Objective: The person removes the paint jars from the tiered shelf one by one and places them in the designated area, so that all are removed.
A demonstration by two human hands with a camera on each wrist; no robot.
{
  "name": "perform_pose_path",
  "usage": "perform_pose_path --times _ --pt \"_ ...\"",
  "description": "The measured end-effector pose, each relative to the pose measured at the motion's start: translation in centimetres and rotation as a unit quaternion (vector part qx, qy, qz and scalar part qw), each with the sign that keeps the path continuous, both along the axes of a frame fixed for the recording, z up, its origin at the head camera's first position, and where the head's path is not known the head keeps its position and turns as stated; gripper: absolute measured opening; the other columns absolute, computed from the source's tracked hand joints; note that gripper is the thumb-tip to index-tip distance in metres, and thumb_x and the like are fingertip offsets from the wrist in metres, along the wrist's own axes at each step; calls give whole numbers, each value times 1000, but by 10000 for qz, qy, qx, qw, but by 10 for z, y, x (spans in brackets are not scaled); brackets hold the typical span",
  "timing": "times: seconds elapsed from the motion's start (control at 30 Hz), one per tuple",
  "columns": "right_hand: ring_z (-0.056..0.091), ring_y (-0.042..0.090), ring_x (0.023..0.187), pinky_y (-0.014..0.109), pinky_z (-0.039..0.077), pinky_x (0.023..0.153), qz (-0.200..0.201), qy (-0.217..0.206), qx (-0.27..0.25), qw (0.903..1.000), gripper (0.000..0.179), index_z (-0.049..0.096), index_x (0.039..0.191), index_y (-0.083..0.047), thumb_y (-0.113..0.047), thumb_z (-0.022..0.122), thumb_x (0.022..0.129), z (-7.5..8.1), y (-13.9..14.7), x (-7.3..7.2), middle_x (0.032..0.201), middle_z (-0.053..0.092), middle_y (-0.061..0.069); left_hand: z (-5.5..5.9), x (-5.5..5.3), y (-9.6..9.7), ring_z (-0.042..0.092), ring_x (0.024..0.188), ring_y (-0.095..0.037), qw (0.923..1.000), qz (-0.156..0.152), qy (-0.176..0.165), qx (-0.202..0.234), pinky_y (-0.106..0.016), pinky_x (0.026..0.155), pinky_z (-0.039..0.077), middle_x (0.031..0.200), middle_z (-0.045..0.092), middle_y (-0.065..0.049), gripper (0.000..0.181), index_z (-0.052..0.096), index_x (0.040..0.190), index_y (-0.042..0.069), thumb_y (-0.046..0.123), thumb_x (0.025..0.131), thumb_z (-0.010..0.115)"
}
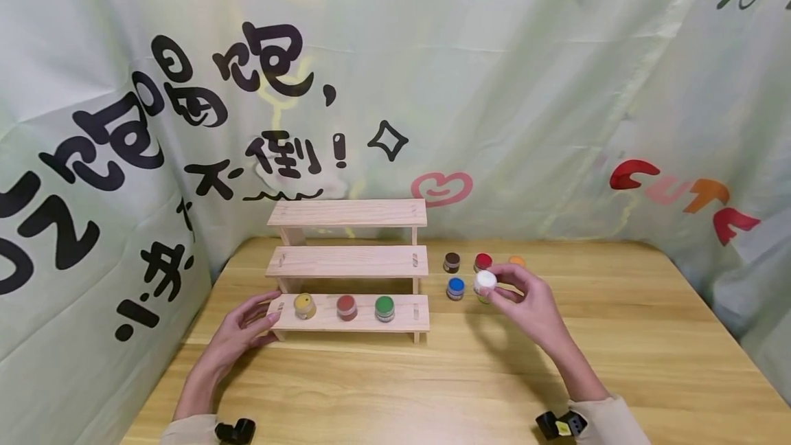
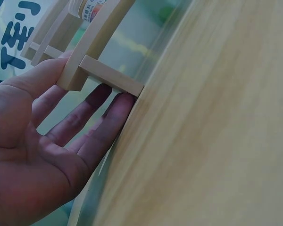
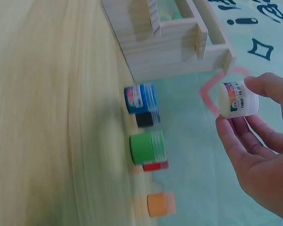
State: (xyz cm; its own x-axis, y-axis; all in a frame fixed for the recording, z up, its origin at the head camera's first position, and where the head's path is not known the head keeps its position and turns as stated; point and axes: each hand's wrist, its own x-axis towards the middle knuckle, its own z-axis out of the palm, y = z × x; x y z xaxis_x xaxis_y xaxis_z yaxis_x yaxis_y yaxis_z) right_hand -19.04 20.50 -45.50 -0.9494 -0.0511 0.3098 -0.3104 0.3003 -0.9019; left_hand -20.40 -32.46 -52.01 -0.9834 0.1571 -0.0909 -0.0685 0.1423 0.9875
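Note:
A three-tier wooden display rack (image 1: pixel 347 262) stands on the table. My left hand (image 1: pixel 241 329) grips the left end of its lowest tier; in the left wrist view the thumb is at the board's end and the fingers reach behind the leg. Yellow (image 1: pixel 304 305), brownish-red (image 1: pixel 347 307) and green (image 1: pixel 384 308) paint jars sit in a row on that tier. My right hand (image 1: pixel 528 304) pinches a white paint jar (image 3: pixel 237 99) between thumb and fingertips, raised off the table. Below it, a light green jar (image 3: pixel 147 148) is mostly hidden in the head view.
Right of the rack, blue (image 1: pixel 455 288), dark brown (image 1: pixel 452 262), red (image 1: pixel 483 262) and orange (image 1: pixel 516 261) jars stand on the wooden table (image 1: pixel 383 390). A printed curtain (image 1: pixel 525 122) hangs behind the table and along both sides.

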Motion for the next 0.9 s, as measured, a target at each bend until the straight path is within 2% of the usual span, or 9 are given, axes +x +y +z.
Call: perform_pose_path --times 0.17,0.43,0.9 --pt "62 1 107 18 56 88 -240 -40 228 9994 34 65 122 2 -12 78 93 -5 14 -3 121 65 19 1 2 0 63 116 -12 10000 18 -12 -42 -42 91 60 151 44 -24 59 44 153 5 18 101 68" --pt "60 -5 107 14 54 88 -506 -188 298 9981 37 64 124 4 -17 75 96 -17 35 -9 127 63 20 4 3 1 63 115 -11 10000 -43 73 22 -42 91 60 153 40 -29 59 42 153 3 17 102 67" --pt "59 1 105 12 54 84 -653 -498 623 9947 41 65 127 2 -22 76 95 -30 55 -12 127 63 20 3 3 1 63 114 -12 9999 -46 110 -52 -40 89 61 152 41 -29 58 44 152 3 19 102 68"
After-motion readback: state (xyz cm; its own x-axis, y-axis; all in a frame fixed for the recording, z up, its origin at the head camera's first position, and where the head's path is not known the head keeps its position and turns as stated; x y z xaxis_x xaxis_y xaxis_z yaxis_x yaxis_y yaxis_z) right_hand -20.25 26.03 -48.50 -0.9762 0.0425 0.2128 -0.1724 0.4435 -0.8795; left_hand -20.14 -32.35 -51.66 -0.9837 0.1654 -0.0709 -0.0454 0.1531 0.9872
